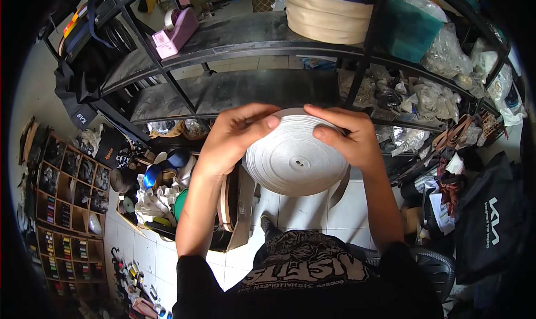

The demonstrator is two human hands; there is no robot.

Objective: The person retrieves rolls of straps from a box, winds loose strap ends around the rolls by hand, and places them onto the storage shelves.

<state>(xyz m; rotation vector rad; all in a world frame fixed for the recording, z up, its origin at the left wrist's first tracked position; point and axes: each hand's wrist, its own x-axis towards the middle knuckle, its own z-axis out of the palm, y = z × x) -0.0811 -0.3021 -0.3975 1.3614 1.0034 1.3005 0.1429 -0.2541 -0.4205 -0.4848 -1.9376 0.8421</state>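
A large flat roll of white tape (298,161) is held up in front of my body, its round face toward me and a small hole at its centre. My left hand (241,130) grips its upper left edge, with the thumb on the face. On the upper right edge, my right hand (341,131) is closed round the rim, its thumb also pressed on the face. A loose end of the tape (340,188) hangs down at the lower right.
Black metal shelves (234,90) stand ahead, bearing a pink tape dispenser (176,33), beige rolls (329,17) and a teal bin (412,35). A box of ribbons (240,218) is below left. A black chair (438,263) stands at right.
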